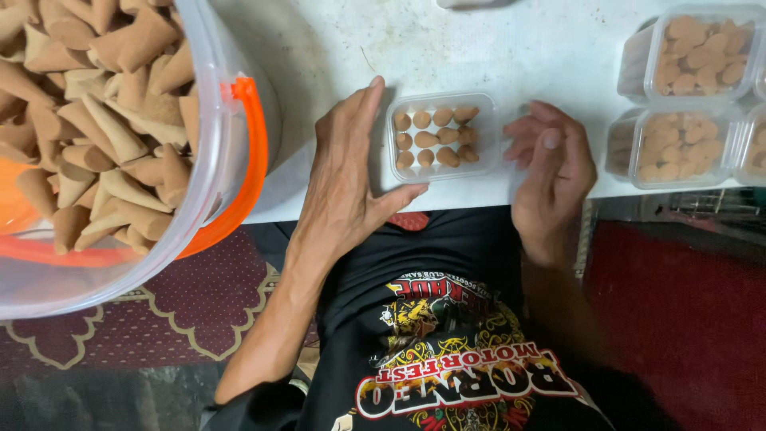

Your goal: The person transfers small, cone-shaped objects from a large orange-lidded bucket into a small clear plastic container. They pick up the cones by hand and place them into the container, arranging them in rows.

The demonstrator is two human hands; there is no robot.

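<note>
A small clear plastic box (487, 132) rests on the white table (495, 48) near its front edge, holding several brown cones standing upright in rows. My left hand (347, 164) lies flat against the box's left side, fingers straight and thumb along the front. My right hand (550, 172) is beside the box's right side, fingers loosely curled, slightly blurred, with nothing in it. Whether its fingertips touch the box I cannot tell.
A large clear bucket (209, 172) with an orange handle, full of brown cones, stands at the left. Three lidded clear boxes of cones (702, 56) sit at the right table edge. Below are my dark printed shirt and a red patterned carpet (199, 311).
</note>
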